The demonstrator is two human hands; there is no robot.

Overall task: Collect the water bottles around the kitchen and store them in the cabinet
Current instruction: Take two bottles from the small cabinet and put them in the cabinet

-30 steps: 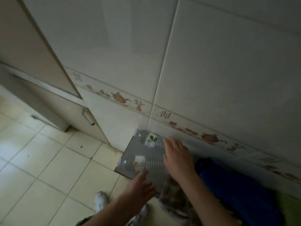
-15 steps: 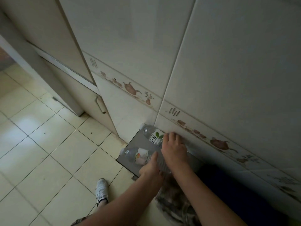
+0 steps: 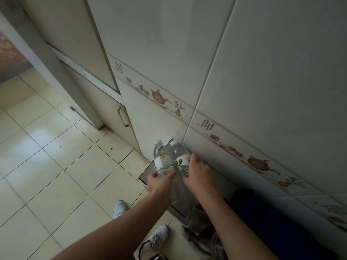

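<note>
My left hand [image 3: 159, 183] grips a clear water bottle with an orange-and-white label [image 3: 162, 159], held nearly upright with its cap pointing away from me. Beside it, my right hand [image 3: 199, 170] grips a second clear water bottle with a green-leaf label [image 3: 181, 158], also lifted and tilted. The two bottles touch side by side above a grey flat surface [image 3: 150, 175] against the tiled wall. The lower parts of both bottles are hidden behind my hands.
A cream cabinet with a metal handle [image 3: 123, 117] stands to the left along the wall. A dark blue object [image 3: 262, 218] and a patterned cloth [image 3: 202, 239] lie on the right. My white shoes [image 3: 157, 237] stand on the tiled floor [image 3: 56, 166].
Both hands have closed on the bottles and raised them from lying flat on the grey surface to nearly upright. The camera has swung left, showing more floor and cabinet.
</note>
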